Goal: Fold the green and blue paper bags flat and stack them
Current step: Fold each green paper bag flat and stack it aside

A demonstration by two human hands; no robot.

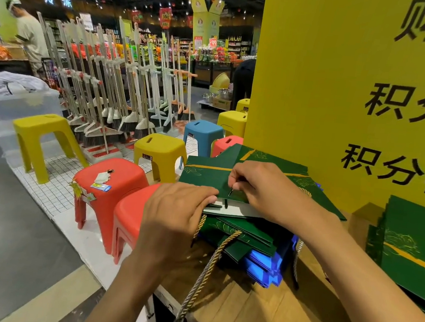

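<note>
- Pinching seen at right hand [263, 189]: a thin dark cord end is nipped between thumb and fingertips, over the top green bag [204, 178].
- Left hand [175, 214] is laid palm-down at 7 o'clock of the right hand; its fingertips are curled over the near edge of that bag, pressing it flat onto the stack [245, 239].
- Top green bag is lying flat with a gold stripe across it; a white inner panel is exposed along its near edge, between the two hands.
- More flattened green bags are stacked under it, with blue bags [263, 267] at the bottom, sticking out at 5 o'clock.
- Twisted gold-and-grey rope handles [202, 282] are draped from the stack over the table edge at 6 o'clock.
- Stack is supported on a wooden table [256, 315].
- A second pile of green bags [410, 247] is placed well apart at 3 o'clock.
- A yellow sign board [329, 94] with black characters is stood just behind the stack, at 12 to 2 o'clock.
- Red stools [116, 180], yellow ones and a blue one are set at 9 to 11 o'clock; racked brooms [105, 77] are seen beyond.
</note>
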